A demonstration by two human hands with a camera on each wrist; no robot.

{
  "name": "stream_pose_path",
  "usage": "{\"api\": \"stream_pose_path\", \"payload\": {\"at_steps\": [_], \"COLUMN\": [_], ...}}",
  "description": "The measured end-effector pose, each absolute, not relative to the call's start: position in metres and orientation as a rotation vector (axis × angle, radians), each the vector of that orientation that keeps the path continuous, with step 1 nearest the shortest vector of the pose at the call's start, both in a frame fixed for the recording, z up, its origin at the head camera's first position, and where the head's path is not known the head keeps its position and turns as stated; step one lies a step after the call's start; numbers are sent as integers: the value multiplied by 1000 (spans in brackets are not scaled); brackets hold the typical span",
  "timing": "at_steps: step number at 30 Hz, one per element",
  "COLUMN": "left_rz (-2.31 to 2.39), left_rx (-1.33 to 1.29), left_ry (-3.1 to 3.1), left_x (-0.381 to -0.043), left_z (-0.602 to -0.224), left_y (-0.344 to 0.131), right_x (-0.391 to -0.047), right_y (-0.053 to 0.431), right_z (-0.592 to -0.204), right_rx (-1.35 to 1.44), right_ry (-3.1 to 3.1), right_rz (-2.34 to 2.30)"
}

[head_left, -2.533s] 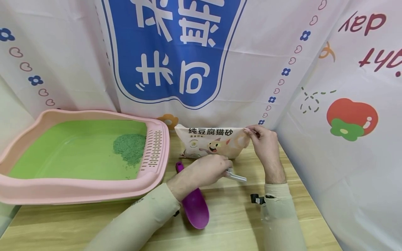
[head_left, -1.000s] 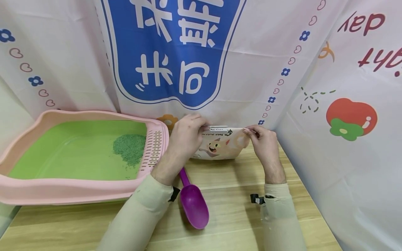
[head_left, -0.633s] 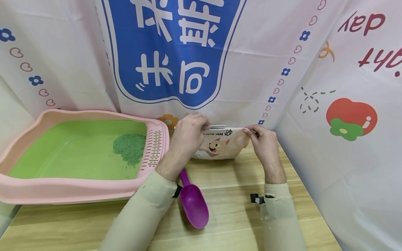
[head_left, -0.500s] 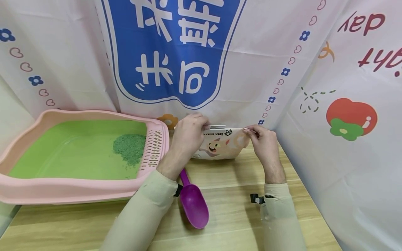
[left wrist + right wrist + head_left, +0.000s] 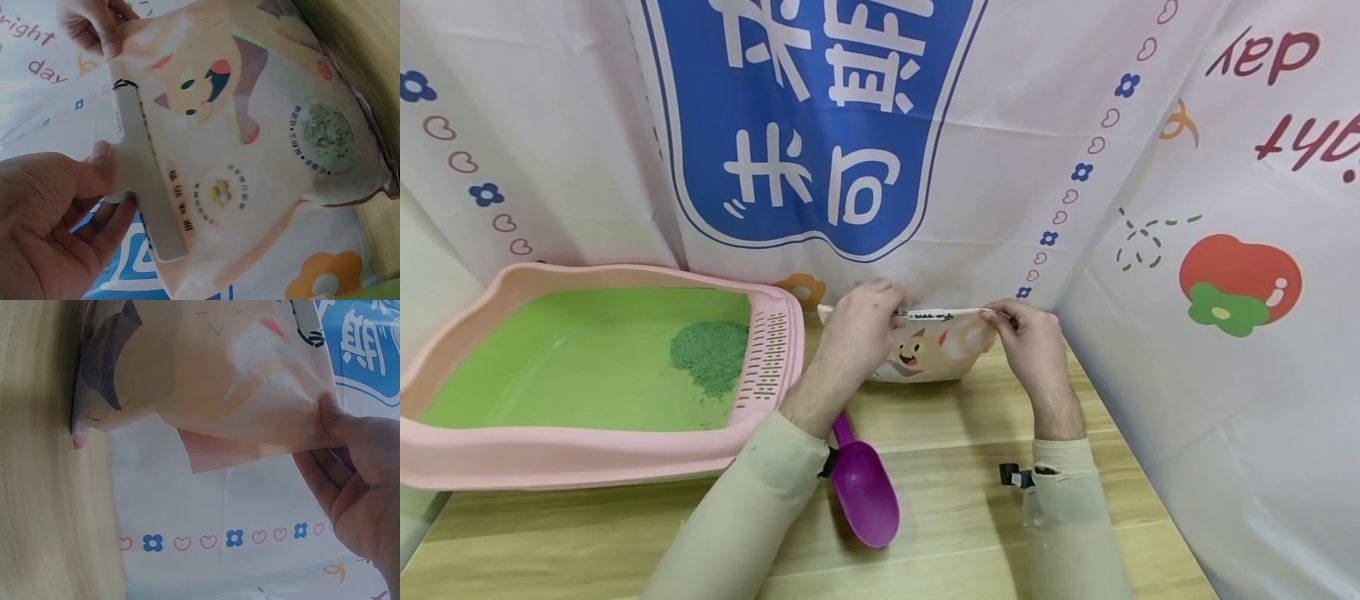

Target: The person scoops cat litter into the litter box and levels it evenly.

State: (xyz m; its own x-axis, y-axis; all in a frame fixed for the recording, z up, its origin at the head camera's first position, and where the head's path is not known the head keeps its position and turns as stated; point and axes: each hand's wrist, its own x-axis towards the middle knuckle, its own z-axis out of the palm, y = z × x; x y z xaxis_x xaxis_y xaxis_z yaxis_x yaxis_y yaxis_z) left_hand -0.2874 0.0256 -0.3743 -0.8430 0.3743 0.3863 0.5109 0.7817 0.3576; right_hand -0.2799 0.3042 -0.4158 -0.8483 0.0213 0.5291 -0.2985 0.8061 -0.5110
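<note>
A cat litter bag (image 5: pixel 928 354) with a printed cat stands upright on the table against the back sheet. My left hand (image 5: pixel 859 333) pinches the handle of a white bag clip (image 5: pixel 149 181) between thumb and fingers. The clip's long bar lies across the bag's top edge, as the left wrist view shows. My right hand (image 5: pixel 1033 346) pinches the bag's top right corner, thumb in front and fingers behind in the right wrist view. In the head view, my left hand covers the left part of the bag and most of the clip.
A pink-rimmed litter box (image 5: pixel 587 462) with a green inside stands on the left, holding a small heap of green litter (image 5: pixel 709 354). A purple scoop (image 5: pixel 867 496) lies in front of the bag, beside my left wrist. Printed sheets hang behind and to the right.
My left hand has brought the clip from in front of the bag up to its top, then lowered it slightly over the edge. My right hand has stayed at the corner.
</note>
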Motion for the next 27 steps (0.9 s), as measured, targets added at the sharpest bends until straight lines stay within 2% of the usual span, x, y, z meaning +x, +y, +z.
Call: {"api": "stream_pose_path", "payload": {"at_steps": [6, 13, 19, 27], "left_rz": [-619, -502, -476, -479], "left_rx": [-711, -823, -878, -967], "left_ry": [-2742, -2959, -3057, -3017], "left_x": [-279, -270, -260, -255], "left_z": [-376, -399, -399, -382], "left_y": [23, 32, 30, 0], "right_x": [-273, -270, -269, -266], "right_y": [309, 308, 307, 309], "right_z": [-410, -407, -407, -405], "right_rx": [340, 563, 526, 434], "right_ry": [-2616, -2830, -2873, -2866], "right_rz": [722, 761, 718, 698]}}
